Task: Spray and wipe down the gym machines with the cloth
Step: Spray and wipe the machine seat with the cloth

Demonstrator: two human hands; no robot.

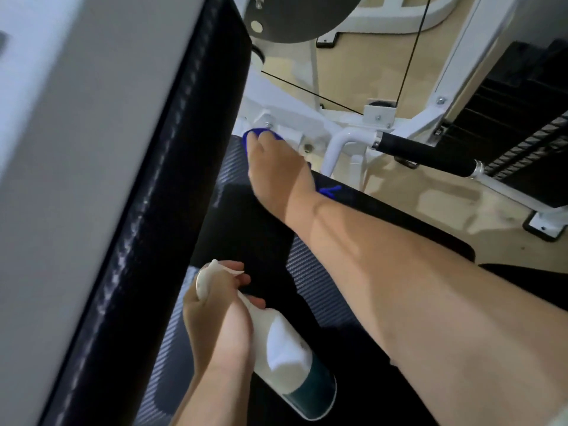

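My right hand (273, 167) reaches across the black seat pad (255, 229) and presses a blue cloth (249, 137) against the white machine frame (289, 115) just past the seat's far edge. Most of the cloth is hidden under the hand, with a blue corner showing beside the wrist. Low in the view, my left hand (218, 315) grips the neck of a white spray bottle (285, 348) with a dark base, which lies tilted over the seat. Its nozzle points toward the upper left.
A tall black backrest pad (147, 210) with a grey back rises at the left. A black-gripped handle bar (424, 152) juts out at the right, in front of the weight stack (516, 118). Thin cables (408, 53) cross above the tan floor (430, 204).
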